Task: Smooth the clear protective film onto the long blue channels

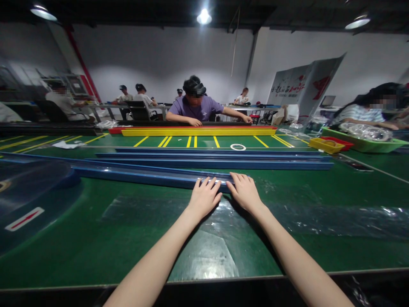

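Note:
A long blue channel strip [134,175] runs from the left toward me, its right end under my hands. My left hand [206,196] rests on the strip near that end, fingers spread over its top and thumb at the near side. Close beside it, my right hand [244,189] touches the end of the strip with its fingers apart. Shiny clear film shows in the groove by my fingers. Beyond lie more blue channel strips [217,163], parallel to the table's length. Under my wrists is a clear plastic sheet [137,209]. My palms' undersides are hidden.
A clear roll-like disc [35,183] with an arrow label covers the left. Farther back are a yellow strip [198,132], a white tape ring [238,147], a yellow tray [326,145], a green basin [364,144] and a phone [354,163]. A co-worker [196,106] works opposite.

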